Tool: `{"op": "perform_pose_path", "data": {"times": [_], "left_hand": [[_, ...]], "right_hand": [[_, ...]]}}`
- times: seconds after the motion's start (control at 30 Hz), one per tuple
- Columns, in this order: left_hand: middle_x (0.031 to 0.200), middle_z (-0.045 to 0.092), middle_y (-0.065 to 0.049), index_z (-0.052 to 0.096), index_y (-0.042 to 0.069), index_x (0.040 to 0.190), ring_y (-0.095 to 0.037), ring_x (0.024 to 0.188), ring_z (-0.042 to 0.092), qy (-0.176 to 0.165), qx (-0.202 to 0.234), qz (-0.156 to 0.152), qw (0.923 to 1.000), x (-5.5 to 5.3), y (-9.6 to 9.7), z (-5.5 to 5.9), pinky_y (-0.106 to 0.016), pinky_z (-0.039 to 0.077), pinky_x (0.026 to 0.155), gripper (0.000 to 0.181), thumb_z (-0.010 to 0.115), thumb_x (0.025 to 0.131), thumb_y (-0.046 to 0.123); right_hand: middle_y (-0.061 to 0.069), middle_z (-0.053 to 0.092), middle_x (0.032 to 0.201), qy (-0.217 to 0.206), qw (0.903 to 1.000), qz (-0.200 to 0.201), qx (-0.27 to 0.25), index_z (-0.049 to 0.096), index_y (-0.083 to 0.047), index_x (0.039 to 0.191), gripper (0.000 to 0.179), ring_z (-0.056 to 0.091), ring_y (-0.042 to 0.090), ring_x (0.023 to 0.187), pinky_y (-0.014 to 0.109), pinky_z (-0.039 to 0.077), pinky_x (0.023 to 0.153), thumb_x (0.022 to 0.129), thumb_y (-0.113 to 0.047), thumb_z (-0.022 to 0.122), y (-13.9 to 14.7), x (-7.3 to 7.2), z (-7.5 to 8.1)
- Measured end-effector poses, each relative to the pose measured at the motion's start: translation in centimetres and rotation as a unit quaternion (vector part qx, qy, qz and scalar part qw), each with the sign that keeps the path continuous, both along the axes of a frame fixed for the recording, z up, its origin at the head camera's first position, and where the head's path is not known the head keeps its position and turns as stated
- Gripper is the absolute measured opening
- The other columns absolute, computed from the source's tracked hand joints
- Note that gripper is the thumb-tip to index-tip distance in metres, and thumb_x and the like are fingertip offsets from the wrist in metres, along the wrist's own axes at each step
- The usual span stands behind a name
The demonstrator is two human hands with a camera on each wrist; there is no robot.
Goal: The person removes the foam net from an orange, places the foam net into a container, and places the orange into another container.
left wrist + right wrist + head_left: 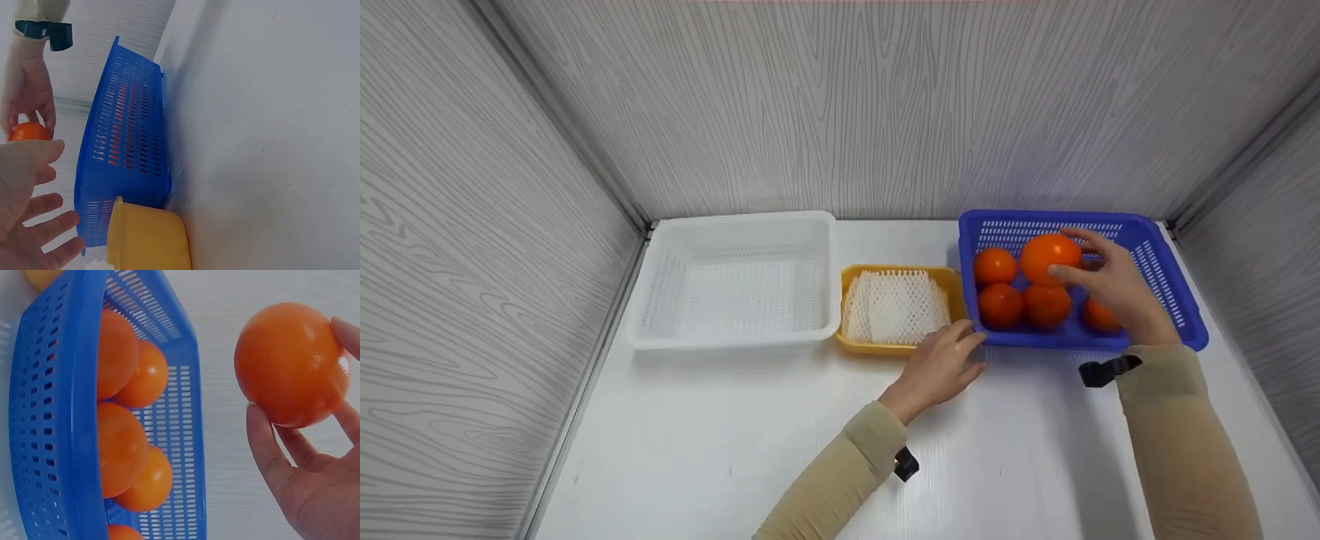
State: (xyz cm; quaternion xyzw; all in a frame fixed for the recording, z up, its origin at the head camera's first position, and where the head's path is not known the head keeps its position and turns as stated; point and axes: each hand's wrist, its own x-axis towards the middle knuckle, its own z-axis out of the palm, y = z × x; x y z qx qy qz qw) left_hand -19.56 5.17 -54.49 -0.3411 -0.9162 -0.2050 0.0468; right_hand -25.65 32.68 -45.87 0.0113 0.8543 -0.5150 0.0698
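Observation:
My right hand (1121, 289) grips an orange (1048, 257) between thumb and fingers, raised above the blue basket (1140, 346). In the right wrist view the held orange (289, 365) is apart from the basket's rim. Several other oranges (1001, 306) lie inside that basket, mostly towards its left side. My left hand (941, 367) is by the front of the yellow tray (877, 349) and the basket's near left corner, its fingers spread and loosely bent in the left wrist view. White foam net sleeves (904, 307) lie stacked in the tray.
A white perforated basket (742, 341) stands left of the yellow tray, with nothing seen in it. Grey wood-patterned panels (810, 112) enclose the white table (720, 435) at the back and both sides.

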Motion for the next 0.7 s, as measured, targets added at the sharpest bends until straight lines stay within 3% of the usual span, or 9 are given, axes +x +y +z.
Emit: {"op": "perform_pose_path", "data": {"times": [0.23,0.4,0.53,0.7], "left_hand": [[0.142,0.050,-0.005,0.060,0.016,0.136,-0.021,0.126,0.051,-0.003,-0.031,-0.001,0.9995,-0.3,0.3,-0.7,-0.037,0.041,0.104,0.046,0.064,0.095,0.037],[0.143,0.048,-0.004,0.060,0.015,0.136,-0.022,0.127,0.050,-0.002,-0.043,-0.004,0.9991,-0.4,0.3,-0.7,-0.036,0.040,0.105,0.047,0.064,0.096,0.037],[0.144,0.047,-0.004,0.059,0.014,0.137,-0.023,0.126,0.050,-0.005,-0.050,-0.002,0.9987,-0.3,0.4,-0.7,-0.037,0.041,0.104,0.047,0.064,0.095,0.036],[0.146,0.045,-0.003,0.058,0.015,0.138,-0.023,0.127,0.049,-0.007,-0.060,0.002,0.9982,-0.3,0.4,-0.6,-0.037,0.040,0.106,0.048,0.066,0.095,0.034]], "right_hand": [[0.019,0.032,0.146,-0.042,0.9990,-0.016,0.008,0.028,-0.019,0.155,0.089,0.047,0.035,0.118,0.055,0.036,0.104,0.084,-0.054,0.070,1.4,-0.9,-0.6],[0.022,0.031,0.146,-0.080,0.9966,-0.016,0.016,0.020,-0.012,0.155,0.092,0.051,0.035,0.114,0.051,0.040,0.103,0.088,-0.057,0.064,2.7,-1.6,-1.0],[0.028,0.025,0.148,-0.101,0.9947,-0.014,0.012,0.010,-0.009,0.154,0.094,0.046,0.039,0.120,0.052,0.039,0.104,0.091,-0.056,0.060,3.6,-2.2,-1.2],[0.029,0.012,0.154,-0.123,0.9923,0.003,-0.013,0.004,-0.016,0.157,0.087,0.032,0.045,0.132,0.057,0.037,0.104,0.096,-0.048,0.057,4.4,-2.7,-1.6]]}}
